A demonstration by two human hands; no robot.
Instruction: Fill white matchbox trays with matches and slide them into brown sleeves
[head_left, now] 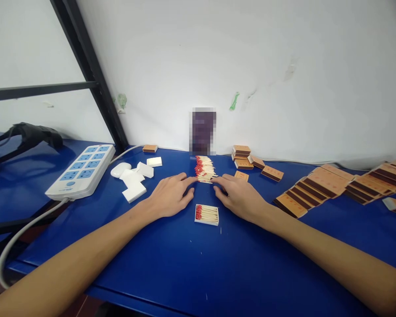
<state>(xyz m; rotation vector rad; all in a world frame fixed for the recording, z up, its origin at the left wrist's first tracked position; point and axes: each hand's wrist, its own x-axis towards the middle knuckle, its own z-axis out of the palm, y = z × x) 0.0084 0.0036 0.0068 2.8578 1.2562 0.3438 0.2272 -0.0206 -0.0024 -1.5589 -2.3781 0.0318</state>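
Note:
A loose pile of matches (pixel 205 166), red heads to the left, lies on the blue table in front of me. My left hand (pixel 171 193) rests at the pile's left side, its index fingertip at the heads of the nearest matches and its thumb apart. On the opposite side, my right hand (pixel 239 196) has its index fingertip at the bare ends, thumb also apart. Neither hand is closed around anything. Between my wrists sits a white matchbox tray (pixel 207 223) holding a row of matches, heads to the left.
White empty trays (pixel 134 191) and a white mouse-like object (pixel 120 169) lie at left, near a power strip (pixel 81 171). Matchboxes (pixel 242 164) stand behind my right hand; rows of matchboxes (pixel 326 180) spread farther right. A blurred dark panel (pixel 203 132) is against the wall.

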